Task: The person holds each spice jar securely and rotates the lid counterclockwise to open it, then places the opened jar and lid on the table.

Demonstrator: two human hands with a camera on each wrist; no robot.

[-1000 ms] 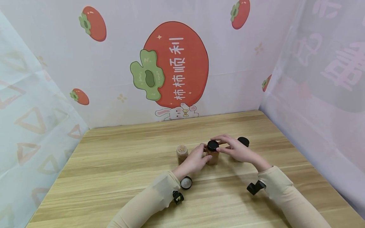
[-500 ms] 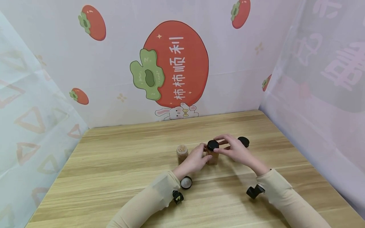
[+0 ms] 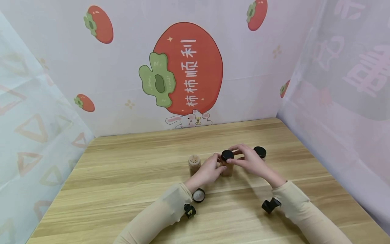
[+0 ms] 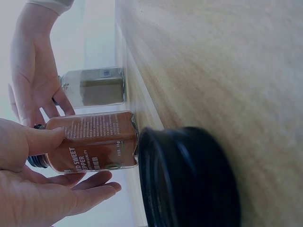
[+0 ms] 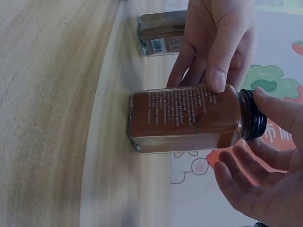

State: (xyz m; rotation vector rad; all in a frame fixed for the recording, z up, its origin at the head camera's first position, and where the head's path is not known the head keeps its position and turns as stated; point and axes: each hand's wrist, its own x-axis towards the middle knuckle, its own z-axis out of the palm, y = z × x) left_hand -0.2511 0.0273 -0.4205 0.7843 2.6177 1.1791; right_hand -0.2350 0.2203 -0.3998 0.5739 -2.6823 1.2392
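My left hand (image 3: 208, 172) grips the body of a square glass spice jar (image 3: 226, 170) that stands upright on the table. Reddish-brown powder fills it, and the label (image 4: 80, 158) reads sweet pepper in the left wrist view. From the right, my right hand (image 3: 250, 163) pinches the jar's black screw cap (image 5: 255, 116) between thumb and fingers. The cap sits on the jar's neck. Left of my left hand stands an uncapped spice jar (image 3: 194, 161) with a perforated shaker top, its lower part partly hidden by that hand.
A loose black cap (image 3: 198, 195) with a pale inside lies on the table (image 3: 137, 162) by my left wrist. Behind my right hand stands another jar (image 4: 97, 87) of brownish powder, its black lid (image 3: 260, 151) showing in the head view. A printed cloth (image 3: 250, 84) hangs behind the table.
My right thumb has shifted left along the front of the cap, and the right wrist has swung slightly toward me. My left hand and the jar stay in place.
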